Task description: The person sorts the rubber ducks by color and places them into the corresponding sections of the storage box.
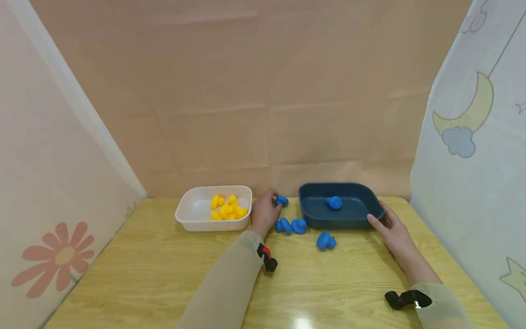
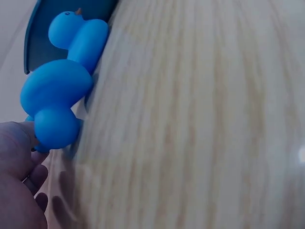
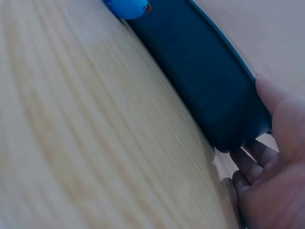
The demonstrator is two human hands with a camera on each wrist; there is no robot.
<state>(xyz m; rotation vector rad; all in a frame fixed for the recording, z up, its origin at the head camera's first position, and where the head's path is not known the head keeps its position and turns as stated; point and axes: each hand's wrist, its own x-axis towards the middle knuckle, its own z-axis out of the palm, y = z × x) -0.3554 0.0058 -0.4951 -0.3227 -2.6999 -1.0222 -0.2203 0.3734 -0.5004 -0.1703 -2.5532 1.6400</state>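
Note:
My left hand (image 1: 265,212) reaches to the back of the table beside the white tray. Its thumb and fingers pinch a blue rubber duck (image 1: 282,200), which is mostly hidden behind other ducks in the left wrist view. Just in front lie two more blue ducks, one on its side (image 1: 284,225) and one closer to the dark tray (image 1: 299,226). My right hand (image 1: 392,230) grips the right end of the dark blue tray (image 1: 337,224), thumb over the rim and fingers around the outer wall. One blue duck (image 1: 334,203) lies inside that tray.
Left of my left hand, a white tray (image 1: 193,225) holds several yellow ducks (image 1: 228,211). Another blue duck (image 1: 326,241) lies on the wooden table (image 1: 164,274) before the dark tray. A brown backdrop (image 1: 263,91) hangs behind, with printed curtains at both sides.

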